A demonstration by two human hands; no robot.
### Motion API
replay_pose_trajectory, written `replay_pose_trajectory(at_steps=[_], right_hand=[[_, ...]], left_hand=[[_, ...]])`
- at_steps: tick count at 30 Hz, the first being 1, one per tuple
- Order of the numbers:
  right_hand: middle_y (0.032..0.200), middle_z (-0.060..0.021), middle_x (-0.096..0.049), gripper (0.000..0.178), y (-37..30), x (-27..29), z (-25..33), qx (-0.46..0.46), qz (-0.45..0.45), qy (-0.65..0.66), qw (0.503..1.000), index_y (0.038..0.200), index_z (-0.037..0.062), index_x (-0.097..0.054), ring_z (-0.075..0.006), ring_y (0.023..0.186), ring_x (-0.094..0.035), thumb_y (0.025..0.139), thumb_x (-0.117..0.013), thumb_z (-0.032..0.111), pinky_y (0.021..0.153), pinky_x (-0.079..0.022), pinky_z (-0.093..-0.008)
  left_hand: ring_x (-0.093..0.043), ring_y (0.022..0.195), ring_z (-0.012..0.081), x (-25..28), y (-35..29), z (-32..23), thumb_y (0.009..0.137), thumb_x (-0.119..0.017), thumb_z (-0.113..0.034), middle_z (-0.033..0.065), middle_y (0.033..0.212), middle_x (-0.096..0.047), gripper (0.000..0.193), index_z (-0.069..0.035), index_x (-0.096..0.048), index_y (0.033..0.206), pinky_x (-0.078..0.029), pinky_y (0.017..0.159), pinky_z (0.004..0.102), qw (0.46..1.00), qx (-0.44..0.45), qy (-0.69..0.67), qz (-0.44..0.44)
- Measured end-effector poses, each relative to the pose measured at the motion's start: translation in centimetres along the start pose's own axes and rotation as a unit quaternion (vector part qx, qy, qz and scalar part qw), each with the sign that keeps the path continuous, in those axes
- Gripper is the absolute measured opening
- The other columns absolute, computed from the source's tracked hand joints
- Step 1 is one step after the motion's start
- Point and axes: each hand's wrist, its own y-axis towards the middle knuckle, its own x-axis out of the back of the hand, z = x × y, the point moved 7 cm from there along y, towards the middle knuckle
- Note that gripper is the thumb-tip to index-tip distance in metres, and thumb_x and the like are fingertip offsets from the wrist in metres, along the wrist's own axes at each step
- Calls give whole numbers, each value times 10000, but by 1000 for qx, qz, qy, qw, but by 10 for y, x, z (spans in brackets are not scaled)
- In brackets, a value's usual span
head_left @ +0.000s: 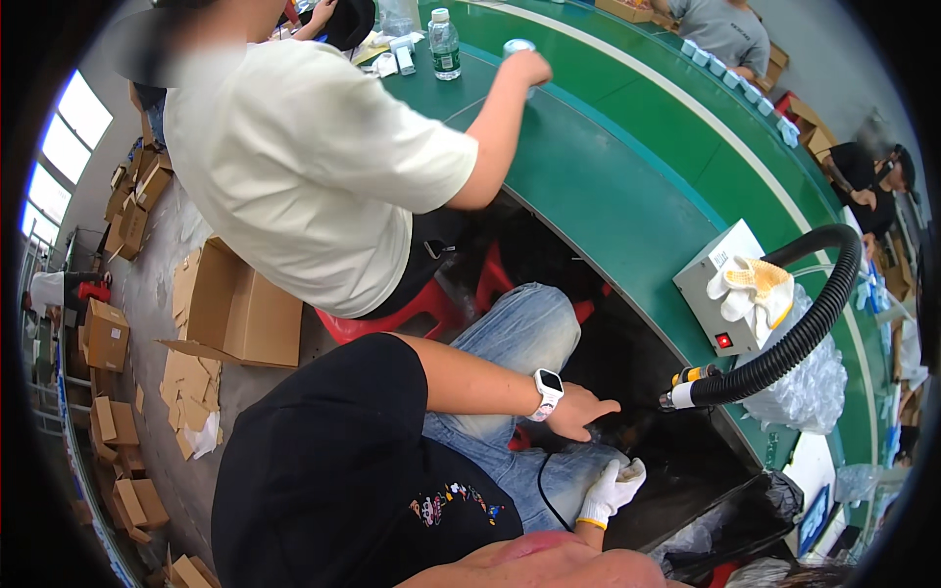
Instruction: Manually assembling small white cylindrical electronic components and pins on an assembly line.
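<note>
My left hand (578,412) is bare, with a white watch (549,384) on the wrist. It hovers over my jeans (470,441), index finger stretched out and thumb apart, and no object shows in it. Lower down by my thigh, my right hand (610,492) wears a white glove. Its fingers are curled together, and whatever they hold, if anything, is hidden. Just beyond my left fingertips hangs the nozzle (676,398) of a black corrugated hose (818,309). A thin black cord (545,490) lies across my jeans.
A white machine box (720,284) with work gloves (753,287) on it stands on the green table (608,216). Clear plastic bags (804,382) are heaped beside it. A co-worker (304,127) in a white shirt sits to the left. Cardboard boxes (245,309) lie behind.
</note>
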Motion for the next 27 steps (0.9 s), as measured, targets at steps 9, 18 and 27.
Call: replay_pose_trajectory(at_steps=[9, 18, 27], right_hand=[[1068, -55, -561, 514, 0, 1, -4, -24, 10, 0, 1000, 1327, -25, -514, -128, 882, -545, 855, -707, 42, 810, -481, -265], [1137, -91, -598, 524, 1, 0, -6, -25, 9, 12, 1000, 1328, -29, -506, -158, 938, -591, 857, -723, 46, 864, -503, -290], [1145, -92, -605, 516, 2, -2, -8, 5, -2, 7, 1000, 1326, -27, -509, -155, 921, -598, 859, -719, 34, 861, -508, -289]], left_hand=[[-693, 956, 382, -5, 3, 4, 870, -684, -227, 168, 1038, -713, 891, -62, -178, 1584, -542, 831, 476, 999, 11, -28, -13], [-686, 971, 373, 5, 2, -2, 870, -678, -208, 137, 1056, -703, 830, -88, -240, 1564, -542, 837, 459, 998, 14, -46, -40], [-668, 1013, 377, -14, 12, 12, 862, -684, -219, 157, 1230, -628, 685, -75, -408, 1472, -540, 870, 457, 985, -120, 46, -112]])
